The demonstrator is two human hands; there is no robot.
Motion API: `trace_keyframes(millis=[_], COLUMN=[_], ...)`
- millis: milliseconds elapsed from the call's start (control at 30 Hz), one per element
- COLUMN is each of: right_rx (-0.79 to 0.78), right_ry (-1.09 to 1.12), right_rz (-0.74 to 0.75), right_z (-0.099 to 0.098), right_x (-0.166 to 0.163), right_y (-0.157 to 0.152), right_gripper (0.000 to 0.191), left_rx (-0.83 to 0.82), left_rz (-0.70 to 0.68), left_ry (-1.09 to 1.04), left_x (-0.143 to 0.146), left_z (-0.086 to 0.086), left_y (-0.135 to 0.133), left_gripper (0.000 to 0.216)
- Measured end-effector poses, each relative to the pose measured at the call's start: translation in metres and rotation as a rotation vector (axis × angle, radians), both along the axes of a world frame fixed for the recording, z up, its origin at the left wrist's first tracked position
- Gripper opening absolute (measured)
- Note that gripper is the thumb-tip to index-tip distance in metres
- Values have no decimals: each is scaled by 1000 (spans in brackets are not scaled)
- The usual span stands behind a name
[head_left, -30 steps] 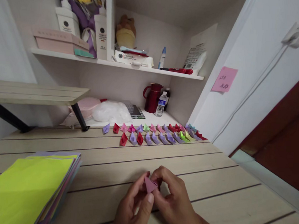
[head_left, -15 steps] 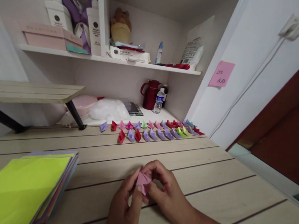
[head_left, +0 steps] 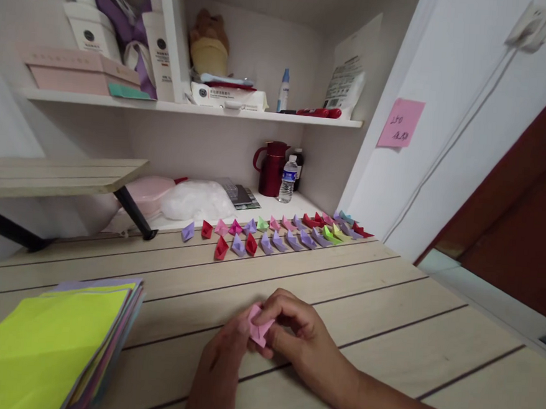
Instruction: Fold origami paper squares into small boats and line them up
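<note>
A small piece of folded pink paper (head_left: 258, 332) is held between my two hands, just above the wooden table (head_left: 366, 335). My left hand (head_left: 225, 351) grips its left edge, thumb in front and fingers behind. With thumb and forefinger, my right hand (head_left: 295, 327) pinches the upper and right side of the paper. Fingertips hide part of its folds. Beyond the hands, several small folded paper boats (head_left: 293, 240) stand in two rows along the table's back, in purple, red, pink, green and yellow.
A stack of coloured paper, yellow on top (head_left: 49, 332), lies at the left. Behind it stands a small raised wooden shelf (head_left: 60, 174) on black legs. At the back are a dark red jug (head_left: 272, 170), a water bottle (head_left: 288, 179) and a white plastic bag (head_left: 198, 201).
The pink paper has turned, and a flatter face with a crease shows now. My left thumb has drawn back to its left edge; the right forefinger presses across its top.
</note>
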State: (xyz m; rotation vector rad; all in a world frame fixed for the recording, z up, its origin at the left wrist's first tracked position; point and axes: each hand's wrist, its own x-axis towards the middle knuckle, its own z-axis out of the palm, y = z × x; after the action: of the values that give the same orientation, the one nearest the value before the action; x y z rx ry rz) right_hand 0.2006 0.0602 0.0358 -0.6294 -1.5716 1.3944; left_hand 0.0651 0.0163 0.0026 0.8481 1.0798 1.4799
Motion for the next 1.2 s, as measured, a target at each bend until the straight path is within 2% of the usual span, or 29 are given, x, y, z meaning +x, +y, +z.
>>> trace_keyframes(millis=[167, 300, 400, 467, 600, 700, 800, 967, 1033, 1133, 1200], right_rx=[-168, -314, -364, -389, -429, -409, -413, -420, -399, -365, -351], right_ry=[66, 135, 187, 242, 214, 127, 118, 61, 59, 61, 52], right_rz=[127, 222, 242, 219, 161, 129, 93, 0, -10, -13, -2], right_z=[-8, -11, -11, -12, -12, -10, -6, -5, -5, -5, -4], right_x=[-2, -1, -1, -2, -6, -7, -5, -1, 0, 1, 1], right_y=[2, 1, -2, -3, -4, -5, -2, 7, 9, 9, 8], right_gripper=[13, 45, 59, 56, 33, 37, 42, 45, 44, 40, 38], left_rx=[-56, -83, -117, -135, -135, -95, -73, -71, -69, -22, 1], left_rz=[-28, 58, 154, 208, 284, 274, 215, 225, 185, 143, 138], left_ry=[8, -76, -95, -44, 72, 118, 117, 85, 104, 211, 289], left_x=[-3, -4, -4, -3, 0, 1, -2, -6, -4, -1, 0], left_z=[2, 0, 2, 6, 13, 13, 10, 7, 7, 9, 11], left_y=[0, 2, 2, 1, -4, -5, -3, 5, 5, 1, -2], left_gripper=[43, 40, 35, 33, 29, 29, 37, 52, 47, 28, 25])
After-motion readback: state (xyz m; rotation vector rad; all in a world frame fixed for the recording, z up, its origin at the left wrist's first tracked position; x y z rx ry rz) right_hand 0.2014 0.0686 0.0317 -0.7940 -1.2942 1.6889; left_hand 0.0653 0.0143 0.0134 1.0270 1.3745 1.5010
